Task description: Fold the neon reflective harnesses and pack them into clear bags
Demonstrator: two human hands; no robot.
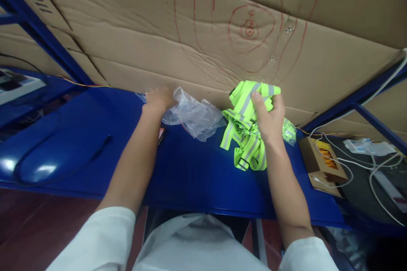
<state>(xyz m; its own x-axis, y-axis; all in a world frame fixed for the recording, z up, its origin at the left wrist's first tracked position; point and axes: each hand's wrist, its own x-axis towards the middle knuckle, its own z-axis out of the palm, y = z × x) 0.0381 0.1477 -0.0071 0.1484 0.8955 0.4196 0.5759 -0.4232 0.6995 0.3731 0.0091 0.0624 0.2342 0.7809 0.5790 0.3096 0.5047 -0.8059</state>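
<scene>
**Inspector:** White sleeves (104,237) sit closest to the lens, with a pale plastic bag (197,237) hanging between them below the bench edge. State the position of the hands.

**Assistant:** Both are stretched forward over the blue bench top (187,169). The left hand (158,98) is at the far edge, where the bench meets the cardboard sheet (203,34). The right hand (269,114) is further right, at about the same depth.

**Inspector:** Finger state, left?

**Assistant:** Curled down over the near end of a clear plastic bag (193,116). It touches the crumpled film; whether it pinches it I cannot tell, as the fingertips are hidden.

**Inspector:** And right?

**Assistant:** Clenched on a bundle of fluorescent yellow straps with grey reflective bands (246,135). The thumb presses across the upper fold, the bundle's top is lifted in the grip, and the loose loops trail down onto the bench.

**Inspector:** Relation of bag to straps?

**Assistant:** Side by side; the bag's right edge lies just beside the straps, possibly touching.

**Inspector:** Surroundings?

**Assistant:** Red pen circles (251,29) are drawn on the cardboard. A small brown carton (321,165) lies to the right, with white cables (356,169) draped over it. Blue frame bars (44,36) run at both sides.
</scene>
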